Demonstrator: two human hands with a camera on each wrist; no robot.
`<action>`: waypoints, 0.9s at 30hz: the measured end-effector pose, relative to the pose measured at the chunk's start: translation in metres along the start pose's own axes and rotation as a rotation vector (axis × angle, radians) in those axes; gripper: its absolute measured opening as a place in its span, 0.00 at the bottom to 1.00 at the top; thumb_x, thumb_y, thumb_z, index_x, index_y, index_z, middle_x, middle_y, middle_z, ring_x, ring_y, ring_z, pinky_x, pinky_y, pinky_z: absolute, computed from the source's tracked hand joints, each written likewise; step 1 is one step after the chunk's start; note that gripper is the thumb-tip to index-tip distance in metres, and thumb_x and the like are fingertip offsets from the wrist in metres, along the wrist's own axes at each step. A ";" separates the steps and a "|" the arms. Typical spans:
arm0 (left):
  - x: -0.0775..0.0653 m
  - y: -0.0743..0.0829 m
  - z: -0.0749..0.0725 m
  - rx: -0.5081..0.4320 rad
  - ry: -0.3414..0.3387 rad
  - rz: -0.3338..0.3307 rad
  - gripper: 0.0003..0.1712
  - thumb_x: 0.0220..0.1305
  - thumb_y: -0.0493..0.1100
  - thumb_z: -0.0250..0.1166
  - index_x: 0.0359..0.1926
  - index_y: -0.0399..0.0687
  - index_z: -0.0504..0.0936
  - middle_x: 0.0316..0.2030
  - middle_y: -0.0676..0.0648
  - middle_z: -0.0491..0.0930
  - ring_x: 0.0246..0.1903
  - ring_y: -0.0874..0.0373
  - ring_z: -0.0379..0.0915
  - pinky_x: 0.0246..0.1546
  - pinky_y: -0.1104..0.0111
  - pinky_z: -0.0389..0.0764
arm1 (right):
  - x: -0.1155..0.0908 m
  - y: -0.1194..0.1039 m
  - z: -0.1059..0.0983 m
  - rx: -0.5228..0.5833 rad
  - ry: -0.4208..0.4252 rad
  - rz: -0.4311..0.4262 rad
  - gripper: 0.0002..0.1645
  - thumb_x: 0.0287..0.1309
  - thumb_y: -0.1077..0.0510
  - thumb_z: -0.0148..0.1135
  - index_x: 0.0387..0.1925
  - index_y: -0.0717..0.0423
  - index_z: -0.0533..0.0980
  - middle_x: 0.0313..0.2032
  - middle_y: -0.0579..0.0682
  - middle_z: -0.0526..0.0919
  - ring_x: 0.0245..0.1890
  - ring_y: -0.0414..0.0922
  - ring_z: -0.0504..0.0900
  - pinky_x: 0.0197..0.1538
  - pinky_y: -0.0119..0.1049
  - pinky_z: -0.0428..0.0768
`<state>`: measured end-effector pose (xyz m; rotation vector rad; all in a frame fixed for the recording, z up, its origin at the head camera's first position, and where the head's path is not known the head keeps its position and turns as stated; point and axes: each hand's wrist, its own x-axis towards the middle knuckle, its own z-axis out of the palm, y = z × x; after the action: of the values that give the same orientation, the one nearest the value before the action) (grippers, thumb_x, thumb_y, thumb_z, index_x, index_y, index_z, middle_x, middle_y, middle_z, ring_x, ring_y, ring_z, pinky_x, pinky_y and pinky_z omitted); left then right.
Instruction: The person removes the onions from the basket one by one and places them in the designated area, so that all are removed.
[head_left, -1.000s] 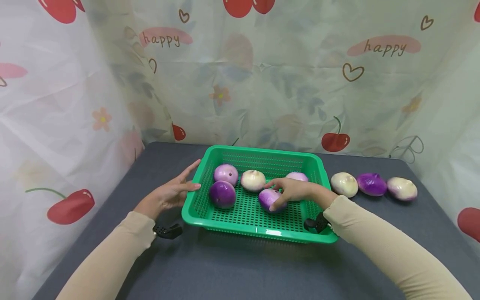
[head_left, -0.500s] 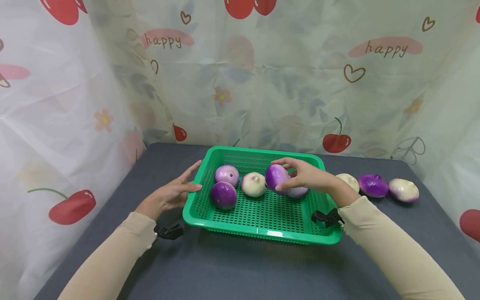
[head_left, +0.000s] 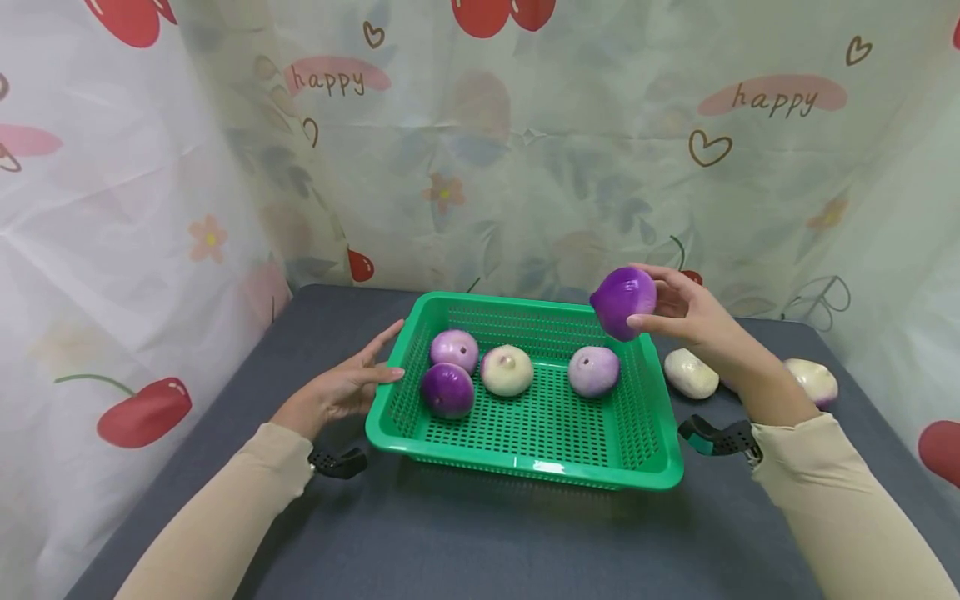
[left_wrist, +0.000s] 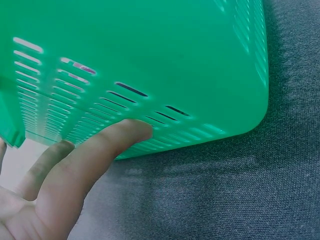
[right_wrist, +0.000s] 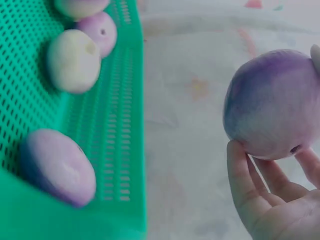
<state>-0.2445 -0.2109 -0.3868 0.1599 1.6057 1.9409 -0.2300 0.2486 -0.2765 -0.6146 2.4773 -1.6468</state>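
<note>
In the head view my right hand (head_left: pixel 693 312) holds a purple onion (head_left: pixel 624 302) between thumb and fingers, raised over the back right corner of the green basket (head_left: pixel 517 479). Its pale underside with a small hole shows in the right wrist view. My left hand (head_left: pixel 341 390) rests against the basket's left side with its fingers extended; in the left wrist view a finger (left_wrist: pixel 110 142) touches the slotted outer wall. Inside the basket lie a pale purple onion (head_left: pixel 453 350), a dark purple onion (head_left: pixel 447 392), a white onion (head_left: pixel 507 371) and, apart at right, a light purple onion (head_left: pixel 594 372).
Right of the basket, a white onion (head_left: pixel 690 373) and a white-and-purple onion (head_left: pixel 813 381) lie on the dark grey table (head_left: pixel 517 542). The right forearm mostly hides another onion between them. A printed curtain (head_left: pixel 525 183) hangs behind and at both sides.
My right hand has lifted the purple onion from the basket floor, up and to the right. The light purple onion behind it is now uncovered. My left hand and the basket have barely moved.
</note>
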 end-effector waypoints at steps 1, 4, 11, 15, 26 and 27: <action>0.000 0.000 0.000 0.000 0.000 0.000 0.51 0.69 0.34 0.57 0.74 0.84 0.38 0.75 0.37 0.43 0.61 0.34 0.67 0.51 0.40 0.75 | -0.003 0.001 -0.004 0.030 0.018 -0.011 0.36 0.63 0.62 0.61 0.69 0.44 0.61 0.56 0.43 0.73 0.54 0.35 0.76 0.49 0.27 0.79; 0.000 0.000 0.000 -0.002 -0.003 0.003 0.51 0.69 0.34 0.57 0.74 0.83 0.38 0.75 0.37 0.43 0.61 0.33 0.67 0.51 0.40 0.75 | -0.014 0.004 -0.015 0.093 0.061 -0.042 0.33 0.65 0.64 0.58 0.68 0.44 0.62 0.55 0.41 0.72 0.52 0.32 0.77 0.48 0.24 0.79; -0.001 0.000 0.000 -0.006 -0.010 0.002 0.52 0.69 0.34 0.57 0.74 0.83 0.38 0.75 0.37 0.42 0.61 0.33 0.67 0.51 0.40 0.75 | -0.040 0.017 -0.038 0.296 0.151 -0.029 0.31 0.66 0.69 0.54 0.66 0.45 0.63 0.57 0.42 0.68 0.50 0.31 0.78 0.46 0.24 0.80; -0.001 0.000 0.000 -0.001 -0.008 0.007 0.51 0.69 0.34 0.57 0.74 0.83 0.38 0.75 0.37 0.42 0.61 0.33 0.67 0.51 0.40 0.75 | -0.052 0.028 -0.048 0.373 0.186 -0.010 0.31 0.65 0.70 0.53 0.65 0.45 0.62 0.57 0.43 0.68 0.49 0.32 0.78 0.46 0.24 0.80; 0.000 -0.001 -0.001 0.005 0.006 -0.006 0.51 0.69 0.35 0.57 0.73 0.84 0.38 0.75 0.38 0.43 0.60 0.33 0.68 0.50 0.40 0.75 | -0.082 0.066 -0.055 0.262 0.196 0.078 0.32 0.66 0.67 0.55 0.65 0.38 0.61 0.53 0.42 0.66 0.47 0.30 0.76 0.42 0.25 0.82; 0.000 -0.001 0.000 0.004 0.008 -0.007 0.51 0.69 0.35 0.57 0.73 0.84 0.38 0.75 0.38 0.43 0.60 0.33 0.68 0.50 0.40 0.75 | -0.084 0.070 -0.054 0.244 0.201 0.090 0.33 0.65 0.67 0.55 0.65 0.38 0.61 0.52 0.42 0.66 0.47 0.30 0.76 0.42 0.25 0.82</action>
<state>-0.2447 -0.2110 -0.3876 0.1484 1.6134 1.9345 -0.1889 0.3509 -0.3282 -0.3186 2.3342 -2.0212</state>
